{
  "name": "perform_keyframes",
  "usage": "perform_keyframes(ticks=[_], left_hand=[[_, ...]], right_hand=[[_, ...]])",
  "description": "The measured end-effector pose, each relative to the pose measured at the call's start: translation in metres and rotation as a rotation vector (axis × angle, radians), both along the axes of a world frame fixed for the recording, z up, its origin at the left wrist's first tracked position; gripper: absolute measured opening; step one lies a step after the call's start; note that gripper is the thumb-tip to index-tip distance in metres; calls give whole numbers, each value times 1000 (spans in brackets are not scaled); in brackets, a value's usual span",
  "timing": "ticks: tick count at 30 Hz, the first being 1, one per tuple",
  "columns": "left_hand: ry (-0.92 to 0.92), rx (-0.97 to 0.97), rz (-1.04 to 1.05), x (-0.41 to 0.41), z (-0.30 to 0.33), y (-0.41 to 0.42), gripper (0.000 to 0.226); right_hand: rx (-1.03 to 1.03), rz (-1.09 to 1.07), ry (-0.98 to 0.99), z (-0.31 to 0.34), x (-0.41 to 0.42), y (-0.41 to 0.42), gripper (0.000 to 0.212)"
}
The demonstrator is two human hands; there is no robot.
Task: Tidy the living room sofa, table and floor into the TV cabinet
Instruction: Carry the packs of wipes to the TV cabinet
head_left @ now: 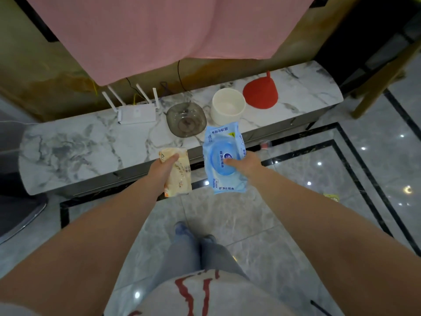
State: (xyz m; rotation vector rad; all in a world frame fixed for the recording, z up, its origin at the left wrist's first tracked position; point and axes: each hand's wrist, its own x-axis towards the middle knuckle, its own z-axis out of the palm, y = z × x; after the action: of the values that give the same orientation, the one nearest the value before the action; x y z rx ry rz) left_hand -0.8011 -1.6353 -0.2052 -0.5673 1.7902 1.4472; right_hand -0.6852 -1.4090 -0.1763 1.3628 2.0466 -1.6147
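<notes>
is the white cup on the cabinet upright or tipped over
Upright. The white cup stands on its base on the cabinet top, open mouth up, interior visible and apparently empty.

The bench's left front lies bare; router, glass bowl, white cup and red funnel crowd the back edge.

Our fingers sit mostly behind both packs; the pink cloth covers whatever hangs above the TV cabinet, and the small red object below its edge is too blurred for us to identify.
</notes>
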Motion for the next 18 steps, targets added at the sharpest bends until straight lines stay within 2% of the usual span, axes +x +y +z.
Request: perform_keyframes(ticks=[7,9,12,15,18], left_hand=[[19,-6,8,-25,12,10,49],[15,9,37,-30,14,15,41],[13,15,92,-32,8,22,49],[13,-9,145,-31,-2,33,58],[0,-30,222,-21,-12,50,49]], right_hand=[[321,222,-10,25,-37,35,39],[364,232,17,28,-44,46,37],[387,266,22,27,-53,60,35],[474,442,4,18,-59,77,27],[519,668,-21,2,-65,102,23]])
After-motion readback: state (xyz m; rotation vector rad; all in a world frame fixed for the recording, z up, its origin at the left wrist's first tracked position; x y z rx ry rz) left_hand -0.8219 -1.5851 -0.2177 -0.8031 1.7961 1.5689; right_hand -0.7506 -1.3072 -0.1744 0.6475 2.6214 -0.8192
